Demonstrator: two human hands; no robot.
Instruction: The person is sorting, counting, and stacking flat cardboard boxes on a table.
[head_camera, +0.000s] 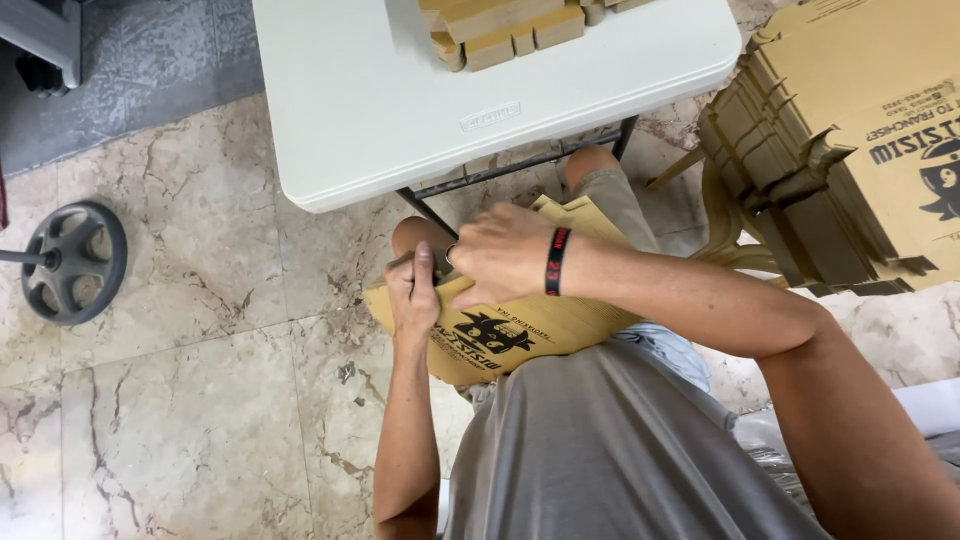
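Marble floor underfoot, I pinch a flat cardboard box blank on my lap, left hand and right hand both clamped on its 11 o'clock edge; barely folded, while finished boxes wait at 12 o'clock.

A flat tan cardboard box blank with black print lay tilted across the person's lap, near the white table

The head camera looks steeply down, close over the person's lap, toward the floor and table.
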